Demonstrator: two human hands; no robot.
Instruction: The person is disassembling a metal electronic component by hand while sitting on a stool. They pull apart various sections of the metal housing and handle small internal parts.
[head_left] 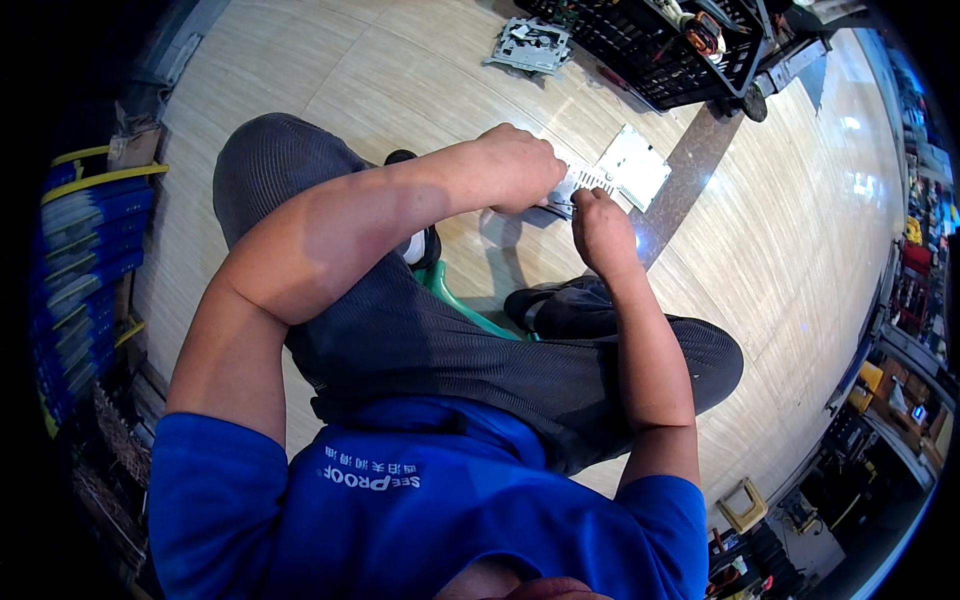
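Note:
A slotted silver metal plate (590,179) is held in front of me, low over the tiled floor. My left hand (515,168) is closed over its left end, with the fingers mostly hidden behind the back of the hand. My right hand (604,230) is closed in a pinch at the plate's near edge; what sits between its fingertips is too small to make out. Just beyond, a flat white metal panel (640,165) with small holes lies tilted on the floor.
A black plastic crate (655,62) with mixed parts stands at the far side. Left of it lies a silver metal assembly (530,46). Stacked blue bins (95,250) line the left edge, and loaded shelves (915,270) the right. A green stool (460,303) shows under my legs.

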